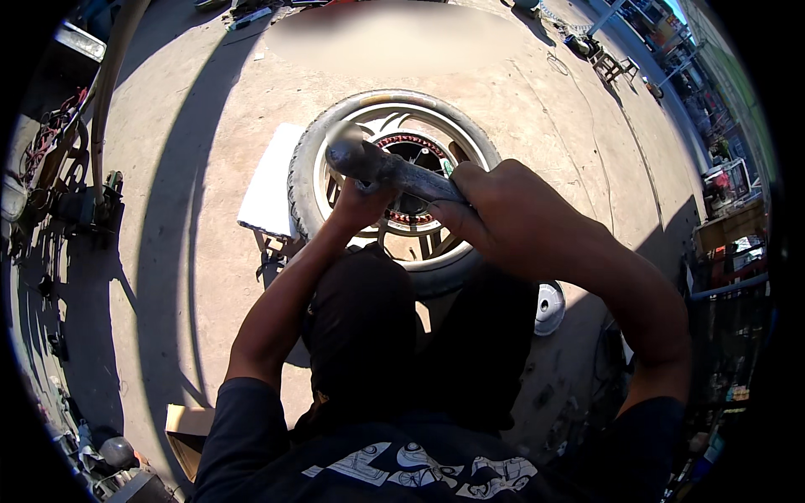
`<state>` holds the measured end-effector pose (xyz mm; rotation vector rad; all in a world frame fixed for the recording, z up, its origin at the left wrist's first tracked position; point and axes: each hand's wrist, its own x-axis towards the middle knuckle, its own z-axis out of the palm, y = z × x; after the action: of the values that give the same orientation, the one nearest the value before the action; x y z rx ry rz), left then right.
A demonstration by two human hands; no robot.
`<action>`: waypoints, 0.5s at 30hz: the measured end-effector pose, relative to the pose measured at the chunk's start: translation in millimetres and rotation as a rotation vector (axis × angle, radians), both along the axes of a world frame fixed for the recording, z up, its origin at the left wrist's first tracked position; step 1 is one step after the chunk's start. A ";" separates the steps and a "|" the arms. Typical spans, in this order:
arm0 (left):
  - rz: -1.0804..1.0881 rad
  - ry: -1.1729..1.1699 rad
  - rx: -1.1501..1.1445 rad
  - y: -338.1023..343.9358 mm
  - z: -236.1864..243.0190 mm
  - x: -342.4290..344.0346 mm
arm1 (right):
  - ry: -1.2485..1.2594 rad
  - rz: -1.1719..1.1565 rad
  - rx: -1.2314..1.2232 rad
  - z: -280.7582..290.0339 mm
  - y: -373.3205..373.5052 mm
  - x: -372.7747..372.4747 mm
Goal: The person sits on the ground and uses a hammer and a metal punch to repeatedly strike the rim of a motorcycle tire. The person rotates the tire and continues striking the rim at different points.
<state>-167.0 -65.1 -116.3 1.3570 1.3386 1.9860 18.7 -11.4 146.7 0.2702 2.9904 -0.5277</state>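
Note:
A motorcycle wheel (303, 180), with a black tyre and a pale spoked rim, lies flat in front of my knees. My right hand (524, 214) is closed round the handle of a worn grey metal hammer (419, 180), raised above the wheel. Its thick head points left, over the rim's left part. Just under the hammer head, my left hand (362, 208) is closed above the hub area. Its fingers are partly covered by the hammer, so what they grip cannot be made out. Around the hub (411, 220) runs a red-toned ring.
Beneath the wheel's left side shows a white flat-topped support (270, 189). A round silver metal part (549, 308) lies on the floor by my right knee. At lower left stands an open cardboard box (189, 432). Machine parts (50, 193) crowd the left; a small stool (608, 65) is far right.

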 end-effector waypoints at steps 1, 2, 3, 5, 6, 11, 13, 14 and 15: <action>-0.064 0.097 0.013 -1.5 -0.3 -6.7 | -0.061 -0.019 0.022 -0.7 -1.3 -2.0; -0.044 0.092 0.026 -2.4 -2.0 -6.4 | -0.032 -0.014 0.008 5.0 -5.7 -2.7; -0.015 0.086 0.035 -5.6 -5.2 -7.5 | -0.004 0.001 -0.008 15.2 -12.9 -6.3; -0.104 -0.201 0.118 0.0 -27.8 -12.2 | 0.191 0.084 -0.042 24.9 -26.6 -10.6; -0.219 -0.499 0.210 10.3 -30.2 -6.7 | 0.357 0.131 -0.059 27.5 -32.5 -6.3; -0.104 -0.007 -0.027 -4.0 -5.2 -3.9 | 0.080 0.036 0.176 -24.7 -2.9 4.3; 0.074 0.233 -0.075 -12.5 14.7 -4.8 | -0.016 -0.014 0.084 -14.9 -7.0 -2.5; 0.111 0.115 -0.083 -8.0 3.7 -5.3 | -0.065 -0.042 0.040 -7.2 -9.3 -5.2; 0.120 0.103 -0.086 -10.2 4.2 -5.3 | -0.005 -0.063 0.021 1.4 -8.2 -7.1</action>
<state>-172.3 -75.3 -112.1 1.3858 1.5671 1.9329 11.6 -19.6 148.0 0.3674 2.9925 -0.5011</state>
